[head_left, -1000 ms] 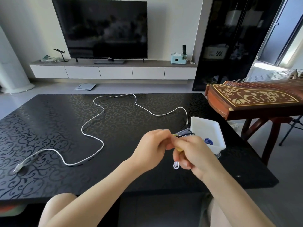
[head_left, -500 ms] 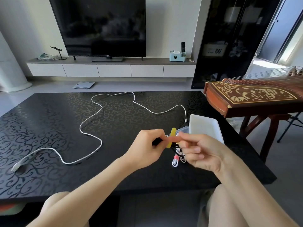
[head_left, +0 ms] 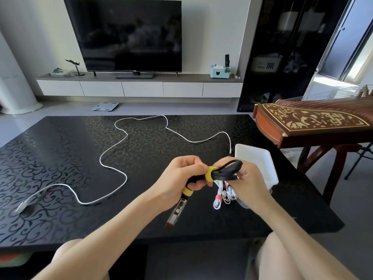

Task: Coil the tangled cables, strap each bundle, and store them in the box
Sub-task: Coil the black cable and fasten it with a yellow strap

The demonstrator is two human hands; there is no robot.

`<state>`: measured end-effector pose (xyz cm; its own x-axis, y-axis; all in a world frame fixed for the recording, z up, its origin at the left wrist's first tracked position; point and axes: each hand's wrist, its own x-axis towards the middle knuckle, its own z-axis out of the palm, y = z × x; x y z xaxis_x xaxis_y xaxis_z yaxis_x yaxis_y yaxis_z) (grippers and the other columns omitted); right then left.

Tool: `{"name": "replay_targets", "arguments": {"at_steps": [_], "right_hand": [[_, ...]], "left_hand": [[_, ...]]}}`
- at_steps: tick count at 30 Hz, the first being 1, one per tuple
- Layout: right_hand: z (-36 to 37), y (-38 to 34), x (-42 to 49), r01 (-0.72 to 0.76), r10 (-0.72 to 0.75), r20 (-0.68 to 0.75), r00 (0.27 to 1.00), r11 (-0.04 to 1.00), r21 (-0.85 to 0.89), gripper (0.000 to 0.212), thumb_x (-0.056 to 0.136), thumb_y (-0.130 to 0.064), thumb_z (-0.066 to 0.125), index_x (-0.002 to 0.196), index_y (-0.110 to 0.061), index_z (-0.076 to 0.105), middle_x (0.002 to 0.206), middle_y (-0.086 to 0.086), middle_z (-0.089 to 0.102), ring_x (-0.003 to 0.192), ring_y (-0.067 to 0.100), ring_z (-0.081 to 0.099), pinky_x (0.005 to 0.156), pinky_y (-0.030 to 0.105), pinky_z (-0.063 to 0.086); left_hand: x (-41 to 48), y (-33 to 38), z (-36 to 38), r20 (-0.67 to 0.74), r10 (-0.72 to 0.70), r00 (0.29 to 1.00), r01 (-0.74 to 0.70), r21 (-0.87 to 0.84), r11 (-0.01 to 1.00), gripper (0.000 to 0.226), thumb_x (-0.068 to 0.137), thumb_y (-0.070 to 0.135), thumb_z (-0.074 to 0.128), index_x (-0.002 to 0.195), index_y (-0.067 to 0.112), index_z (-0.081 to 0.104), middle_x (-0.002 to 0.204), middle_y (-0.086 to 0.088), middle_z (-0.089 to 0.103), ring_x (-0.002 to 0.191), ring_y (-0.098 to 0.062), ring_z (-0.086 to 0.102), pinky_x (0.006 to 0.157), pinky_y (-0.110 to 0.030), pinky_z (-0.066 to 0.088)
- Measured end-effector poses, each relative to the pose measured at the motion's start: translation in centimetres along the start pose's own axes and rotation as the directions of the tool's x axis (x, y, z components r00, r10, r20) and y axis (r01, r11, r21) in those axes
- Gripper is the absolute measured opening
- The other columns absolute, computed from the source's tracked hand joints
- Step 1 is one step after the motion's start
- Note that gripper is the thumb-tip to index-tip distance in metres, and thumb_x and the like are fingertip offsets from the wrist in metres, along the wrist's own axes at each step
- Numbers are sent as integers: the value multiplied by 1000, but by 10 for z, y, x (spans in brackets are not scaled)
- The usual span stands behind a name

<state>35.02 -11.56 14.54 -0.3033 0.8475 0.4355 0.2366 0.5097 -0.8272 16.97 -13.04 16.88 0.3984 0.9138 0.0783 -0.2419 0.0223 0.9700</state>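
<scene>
Hands meet over the near right part of the worktop, both clamped on one black cable bundle held clear of the surface. The left hand curls round the bundle's 9 o'clock end; the right hand grips the looped end at 3 o'clock. Between them a yellow strap is wound round the middle.

The black cable is a flat, ribbon-like lead, matte and rubbery, folded into long loops. It looks light and springy, so I judge the loops would fan out if let go before the strap closes. The strapped waist is the safest place to hold it. A second yellow strap shows just under the left hand, and below it a long plug with a clear shell hangs towards 7 o'clock. That hard, heavier end will likely swing, so it is better tucked in than left dangling.

Just under the right hand lies a white bundle of thin round cord cinched by a red strap. I cannot tell whether it touches the hand. The box, a white, smooth, shallow plastic one, sits at 2 o'clock from the hands, near the worktop's right edge.

A long white cable, thin and limp, sprawls uncoiled from 8 o'clock to 1 o'clock across the glossy black patterned top.
</scene>
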Motion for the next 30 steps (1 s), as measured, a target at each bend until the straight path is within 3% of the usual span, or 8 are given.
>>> {"name": "replay_targets", "arguments": {"at_steps": [3, 8, 13, 17, 20, 23, 26, 30], "right_hand": [[15, -3, -4, 5, -7, -102, 995, 1000, -26, 19, 76, -31, 61, 75, -47, 70, 68, -25, 66, 68, -8, 61, 62, 4, 42], [29, -2, -11, -152, 168, -241, 956, 985, 85, 35, 82, -10, 65, 58, -34, 71, 60, -13, 68, 63, 1, 63, 60, 7, 44], [44, -5, -16, -337, 405, -259, 877, 902, 270, 29, 88, -12, 63, 62, -21, 70, 50, -6, 59, 47, 2, 49, 53, 15, 39], [49, -26, -12, -278, 418, -209, 884, 830, 484, 24, 88, -4, 59, 72, -13, 75, 56, 1, 59, 53, 9, 45, 51, 15, 39], [38, -46, 5, -153, 318, -267, 910, 855, 496, 21, 88, -5, 59, 78, -16, 75, 59, -1, 62, 50, 7, 46, 54, 14, 44], [21, -46, 11, -83, 224, -446, 867, 946, 313, 20, 87, -17, 61, 77, -29, 73, 63, -9, 64, 56, 4, 54, 57, 14, 47], [21, -20, 3, -298, 321, -537, 780, 945, 133, 12, 84, -32, 66, 96, -32, 65, 86, -17, 65, 84, 0, 60, 69, 17, 47], [34, 16, 0, -601, 659, -324, 679, 752, 270, 35, 81, -42, 68, 105, -23, 51, 101, -8, 59, 93, 6, 54, 72, 24, 43]], "left_hand": [[2, -2, -2, -50, 64, 997, -66, -27, 997, 21, 80, 6, 58, 61, 9, 50, 63, -17, 63, 46, -12, 43, 44, -17, 31], [-1, -17, -3, -106, 91, 990, -95, -32, 995, 12, 83, -2, 61, 75, 5, 55, 73, -15, 67, 53, -13, 46, 50, -18, 36], [6, -27, 0, -245, 318, 916, -103, 622, 776, 20, 83, 8, 69, 73, 23, 61, 74, 9, 70, 69, -11, 64, 65, -26, 53], [12, -29, -5, -251, 439, 863, -142, 714, 686, 25, 79, 4, 72, 67, 22, 61, 65, 9, 64, 63, -1, 58, 60, -18, 45], [7, -51, -5, -95, 289, 953, -113, 770, 628, 12, 81, 6, 71, 75, 17, 69, 76, 9, 67, 74, -3, 63, 68, -17, 48], [5, -66, -12, -201, 271, 941, -28, 755, 655, 10, 82, 7, 71, 87, 16, 70, 80, 17, 66, 78, 7, 61, 69, -8, 45], [16, -59, -28, -328, 296, 897, 9, 684, 729, 17, 77, 3, 74, 82, 18, 66, 78, 14, 68, 75, 4, 63, 68, -9, 46], [25, -54, -30, -432, 180, 884, 35, 444, 895, 21, 73, 4, 78, 78, 18, 63, 71, 8, 71, 66, 0, 64, 52, -10, 43]]}}
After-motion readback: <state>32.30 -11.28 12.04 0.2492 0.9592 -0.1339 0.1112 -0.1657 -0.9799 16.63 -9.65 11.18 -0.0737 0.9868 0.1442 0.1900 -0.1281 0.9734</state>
